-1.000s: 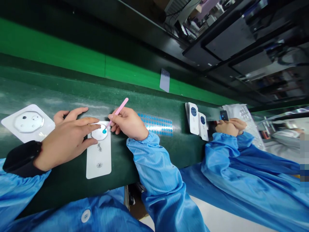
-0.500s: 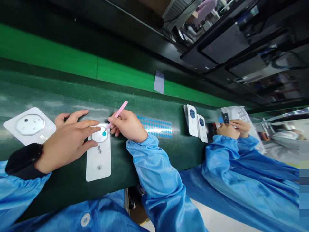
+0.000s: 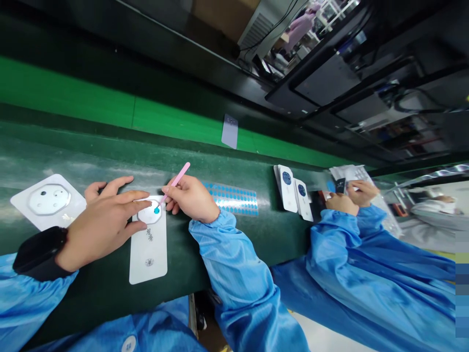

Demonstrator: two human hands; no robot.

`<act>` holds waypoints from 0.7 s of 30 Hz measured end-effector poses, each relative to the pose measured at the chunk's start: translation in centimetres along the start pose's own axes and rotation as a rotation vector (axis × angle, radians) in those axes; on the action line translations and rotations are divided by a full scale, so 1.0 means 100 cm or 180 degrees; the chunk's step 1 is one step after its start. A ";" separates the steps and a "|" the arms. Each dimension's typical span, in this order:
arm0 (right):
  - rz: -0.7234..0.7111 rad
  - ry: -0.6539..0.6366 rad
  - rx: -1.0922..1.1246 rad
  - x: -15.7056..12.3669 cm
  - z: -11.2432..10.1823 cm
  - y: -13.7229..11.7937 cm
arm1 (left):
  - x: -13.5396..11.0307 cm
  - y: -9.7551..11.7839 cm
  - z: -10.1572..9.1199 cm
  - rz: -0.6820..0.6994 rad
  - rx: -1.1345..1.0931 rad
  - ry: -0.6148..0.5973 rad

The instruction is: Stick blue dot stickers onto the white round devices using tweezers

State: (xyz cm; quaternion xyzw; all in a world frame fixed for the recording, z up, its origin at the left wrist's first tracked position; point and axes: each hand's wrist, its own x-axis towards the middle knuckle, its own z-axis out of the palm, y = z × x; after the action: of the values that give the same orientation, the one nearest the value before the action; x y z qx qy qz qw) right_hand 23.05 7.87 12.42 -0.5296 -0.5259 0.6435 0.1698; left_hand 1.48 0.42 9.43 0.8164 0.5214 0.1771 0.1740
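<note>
My left hand (image 3: 102,220), with a black wristband, lies across the top of a long white card (image 3: 148,256), its fingers and thumb around a round ring (image 3: 149,212) printed or set on the card. My right hand (image 3: 190,198) is shut on a slim pink tool (image 3: 177,180). The tool's tip touches a small blue dot (image 3: 157,210) on the ring's right side. A clear moulded blister sheet (image 3: 47,201) lies just beyond my left hand, near its fingers.
A strip of blue dots (image 3: 230,199) lies right of my right hand on the green bench (image 3: 88,161). Further right stand white cards (image 3: 287,188), and a co-worker's hands (image 3: 342,203) work over a plastic bag. A pale card (image 3: 229,131) leans against the green panel.
The whole view has tilted, so the bench items sit lower in the frame. My hands and the pink tool stay at the ring; the co-worker's hands have shifted slightly.
</note>
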 end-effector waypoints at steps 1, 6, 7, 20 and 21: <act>0.0008 -0.0010 -0.0002 0.000 0.000 0.000 | 0.000 0.000 0.000 0.0005 -0.0002 0.0020; 0.0008 -0.0035 -0.0001 0.001 0.001 -0.002 | -0.001 0.000 0.005 0.0030 0.0047 0.0132; 0.0017 -0.0030 0.0001 0.000 0.002 -0.002 | -0.001 -0.001 0.006 0.0029 0.0065 0.0151; 0.0055 -0.0011 -0.0037 0.002 0.005 -0.005 | -0.005 -0.002 0.003 0.0218 0.0222 0.0319; 0.0057 -0.0020 -0.0060 0.003 0.005 -0.005 | -0.005 -0.002 0.003 0.0244 0.0237 0.0323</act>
State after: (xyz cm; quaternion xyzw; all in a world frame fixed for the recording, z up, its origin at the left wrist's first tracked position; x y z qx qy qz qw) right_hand 22.36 8.04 12.70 -0.5338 -0.5277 0.6417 0.1573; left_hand 1.30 0.02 9.06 0.8317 0.5041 0.2052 0.1099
